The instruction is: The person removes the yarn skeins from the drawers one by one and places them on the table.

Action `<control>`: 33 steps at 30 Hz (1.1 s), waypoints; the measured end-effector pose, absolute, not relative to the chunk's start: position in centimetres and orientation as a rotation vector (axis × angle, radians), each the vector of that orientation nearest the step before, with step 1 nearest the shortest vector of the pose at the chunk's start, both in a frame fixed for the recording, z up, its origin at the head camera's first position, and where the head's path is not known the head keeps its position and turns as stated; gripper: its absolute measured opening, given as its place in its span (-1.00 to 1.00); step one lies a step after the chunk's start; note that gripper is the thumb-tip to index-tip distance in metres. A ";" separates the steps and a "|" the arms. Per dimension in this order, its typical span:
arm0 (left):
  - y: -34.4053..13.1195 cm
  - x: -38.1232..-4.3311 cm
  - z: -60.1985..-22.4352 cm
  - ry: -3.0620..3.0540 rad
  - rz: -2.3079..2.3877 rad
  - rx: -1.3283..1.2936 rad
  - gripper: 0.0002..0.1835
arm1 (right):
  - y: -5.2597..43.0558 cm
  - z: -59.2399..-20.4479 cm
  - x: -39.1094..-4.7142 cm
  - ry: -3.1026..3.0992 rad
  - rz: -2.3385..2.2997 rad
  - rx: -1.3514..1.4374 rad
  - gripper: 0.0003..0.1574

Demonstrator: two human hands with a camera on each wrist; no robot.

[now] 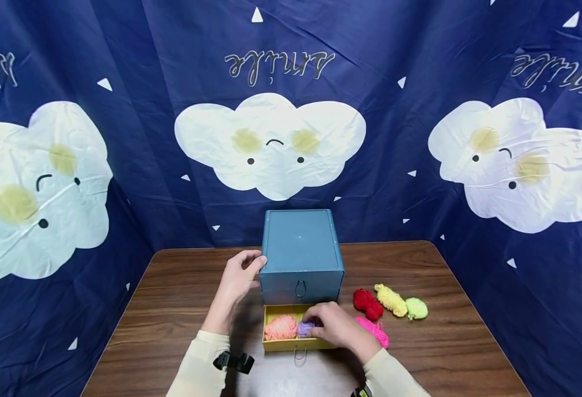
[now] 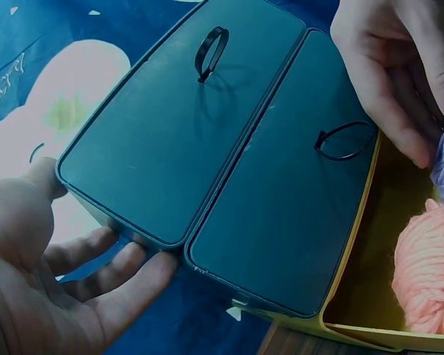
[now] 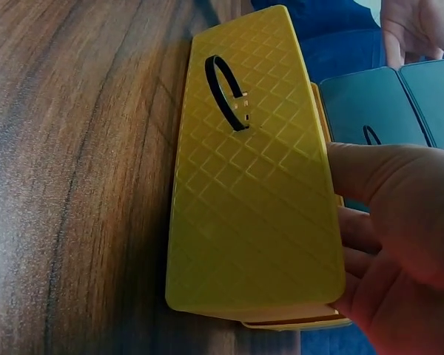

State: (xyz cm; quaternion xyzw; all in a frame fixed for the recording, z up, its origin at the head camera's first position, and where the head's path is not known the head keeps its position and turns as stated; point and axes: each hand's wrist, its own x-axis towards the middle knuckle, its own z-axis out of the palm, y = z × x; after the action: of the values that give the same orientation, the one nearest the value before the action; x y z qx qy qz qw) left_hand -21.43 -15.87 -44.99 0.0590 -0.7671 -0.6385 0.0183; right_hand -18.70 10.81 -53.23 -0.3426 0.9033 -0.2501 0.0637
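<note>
A blue drawer box (image 1: 300, 241) stands on the table, its front panels bearing black loop pulls. My left hand (image 1: 239, 277) rests against the box's left side, thumb near the upper corner and fingers spread along the wall in the left wrist view. The bottom yellow drawer (image 1: 284, 346) is pulled out. Inside it lie a peach yarn ball (image 1: 281, 327) and, beside it, a purple yarn ball (image 1: 304, 329). My right hand (image 1: 337, 326) reaches into the drawer and pinches the purple ball between thumb and fingers. It hides the drawer's right end.
Right of the drawer lie a bright pink yarn ball (image 1: 374, 331), a red one (image 1: 368, 304), a yellow skein (image 1: 391, 300) and a light green ball (image 1: 416, 308). A navy curtain (image 1: 385, 33) with clouds hangs behind the wooden table (image 1: 171, 309).
</note>
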 end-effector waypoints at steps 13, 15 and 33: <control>-15.9 -21.4 -45.0 -2.377 -1.978 0.179 -0.57 | 10.4 -53.1 -19.0 2.683 -0.708 -1.021 -0.72; -15.9 -21.3 -45.0 -2.376 -1.979 0.178 -0.57 | 10.3 -53.1 -19.0 2.671 -0.706 -1.022 -0.70; -15.8 -21.2 -45.0 -2.375 -1.977 0.179 -0.57 | 9.9 -53.3 -19.3 2.645 -0.654 -1.067 -0.76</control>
State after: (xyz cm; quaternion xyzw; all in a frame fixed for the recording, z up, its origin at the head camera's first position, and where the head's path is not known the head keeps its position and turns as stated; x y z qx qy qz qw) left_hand -21.23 -15.80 -45.01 0.0577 -0.7670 -0.6386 0.0229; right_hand -19.29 9.92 -53.32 -0.3626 0.8987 -0.2221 0.1076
